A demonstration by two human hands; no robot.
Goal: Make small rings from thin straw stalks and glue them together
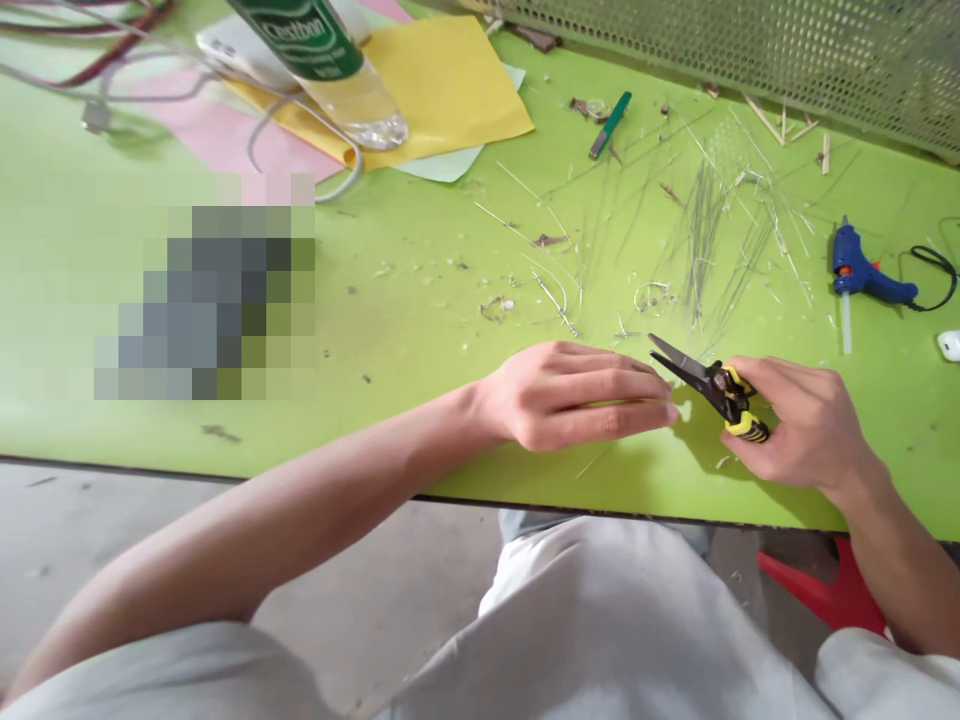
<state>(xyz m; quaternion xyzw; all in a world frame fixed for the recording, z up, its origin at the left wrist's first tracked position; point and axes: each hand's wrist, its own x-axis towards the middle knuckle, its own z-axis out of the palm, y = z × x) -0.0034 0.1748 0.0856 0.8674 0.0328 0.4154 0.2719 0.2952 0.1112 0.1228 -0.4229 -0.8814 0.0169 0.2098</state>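
Pale slivers (705, 230) litter the green table (420, 400) beyond both hands, towards its far edge under a mesh panel (750, 40). A blue glue gun (862, 275) lies near the right edge. A clear bottle (337, 70), its green label only partly legible, stands on a yellow sheet (450, 90) at the far left.

Near the front edge, the right hand (802, 420) grips yellow-handled cutters (705, 385) with the blades parted. The left hand (577, 395) lies flat, fingertips beside the blades. Its thumb is hidden, so a pinch cannot be told.
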